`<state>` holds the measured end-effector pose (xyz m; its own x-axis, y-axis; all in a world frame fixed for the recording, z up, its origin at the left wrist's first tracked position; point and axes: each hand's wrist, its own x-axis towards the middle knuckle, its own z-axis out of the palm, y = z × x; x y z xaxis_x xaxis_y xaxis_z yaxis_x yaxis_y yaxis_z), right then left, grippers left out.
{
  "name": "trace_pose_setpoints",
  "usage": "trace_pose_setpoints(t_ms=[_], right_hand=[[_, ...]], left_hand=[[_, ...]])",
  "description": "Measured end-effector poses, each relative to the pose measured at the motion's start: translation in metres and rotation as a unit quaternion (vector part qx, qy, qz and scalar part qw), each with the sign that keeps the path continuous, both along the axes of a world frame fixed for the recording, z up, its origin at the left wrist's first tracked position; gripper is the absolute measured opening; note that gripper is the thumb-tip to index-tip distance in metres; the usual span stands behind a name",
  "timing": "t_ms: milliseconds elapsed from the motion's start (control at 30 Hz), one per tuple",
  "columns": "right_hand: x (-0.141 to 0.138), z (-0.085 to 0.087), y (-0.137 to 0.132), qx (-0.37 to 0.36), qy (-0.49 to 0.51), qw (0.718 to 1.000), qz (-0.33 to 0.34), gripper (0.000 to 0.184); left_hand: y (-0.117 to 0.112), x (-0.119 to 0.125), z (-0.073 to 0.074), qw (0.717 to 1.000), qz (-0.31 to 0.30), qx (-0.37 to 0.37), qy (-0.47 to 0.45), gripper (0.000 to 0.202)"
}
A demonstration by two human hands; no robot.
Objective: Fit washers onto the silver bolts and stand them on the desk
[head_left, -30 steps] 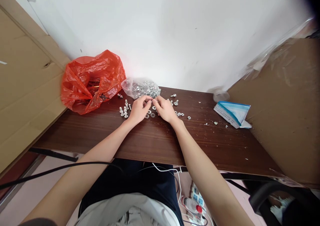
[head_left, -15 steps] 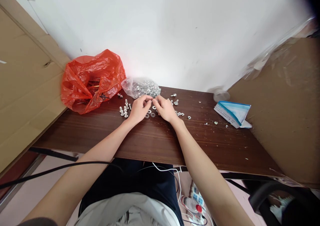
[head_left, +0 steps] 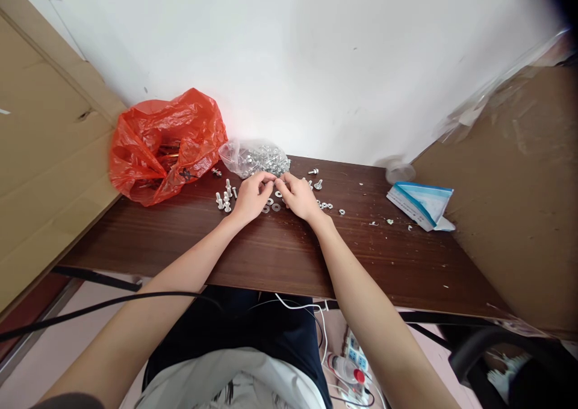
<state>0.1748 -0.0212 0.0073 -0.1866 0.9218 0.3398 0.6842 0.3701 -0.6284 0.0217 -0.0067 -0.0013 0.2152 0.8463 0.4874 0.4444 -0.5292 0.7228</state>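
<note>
My left hand and my right hand meet fingertip to fingertip above the table, both closed in a pinch. Whatever lies between the fingers is too small and too covered to name. Under and between the hands are several flat washers. Left of my left hand stand several bolts in a group. Beyond my right hand lie loose bolts, and several nuts are scattered by its wrist. Just behind the fingers rests a clear plastic bag full of metal fasteners.
A red plastic bag sits at the back left by a cardboard panel. On the right are a blue-and-white packet, a clear round container and another cardboard panel. A black cable crosses before my left forearm.
</note>
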Motion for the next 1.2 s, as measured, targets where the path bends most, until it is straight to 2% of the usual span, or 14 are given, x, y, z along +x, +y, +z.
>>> trace_pose_setpoints(t_ms=[1200], right_hand=[[0.0004, 0.0011, 0.0000, 0.008, -0.023, 1.000, 0.003, 0.031]], left_hand=[[0.0015, -0.0008, -0.0028, 1.000, -0.009, 0.005, 0.006, 0.019]])
